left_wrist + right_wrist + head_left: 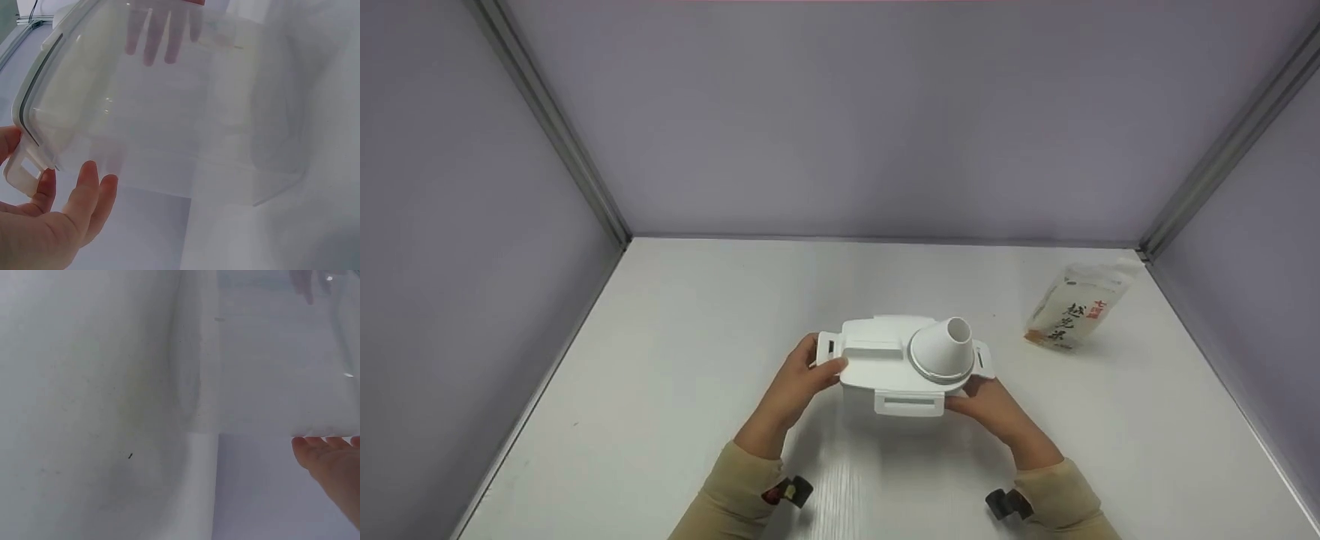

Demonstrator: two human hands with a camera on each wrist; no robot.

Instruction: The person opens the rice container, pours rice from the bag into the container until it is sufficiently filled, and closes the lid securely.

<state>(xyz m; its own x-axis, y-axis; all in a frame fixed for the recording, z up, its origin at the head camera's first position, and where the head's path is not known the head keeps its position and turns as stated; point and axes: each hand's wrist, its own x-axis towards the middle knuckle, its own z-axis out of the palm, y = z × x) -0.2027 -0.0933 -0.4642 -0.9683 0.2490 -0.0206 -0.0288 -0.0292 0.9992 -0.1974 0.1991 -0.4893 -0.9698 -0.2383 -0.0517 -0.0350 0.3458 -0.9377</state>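
Observation:
A clear plastic storage container (163,112) with a white lid (881,375) is held up above the table. On the lid's right part stands a white cone-shaped cup (941,349) with a round opening at its narrow end. My left hand (801,384) grips the lid's left end by a side latch (22,177), its thumb on the lid's edge. At the right end my right hand (994,409) holds the container just under the lid, its fingers (318,450) against the clear wall. Through that wall the far hand's fingers show in the left wrist view.
A bag of rice (1076,307) with dark and red lettering leans at the back right of the white table (675,360). Grey panels (840,127) enclose the table at the back and both sides. A front latch (910,403) juts from the lid.

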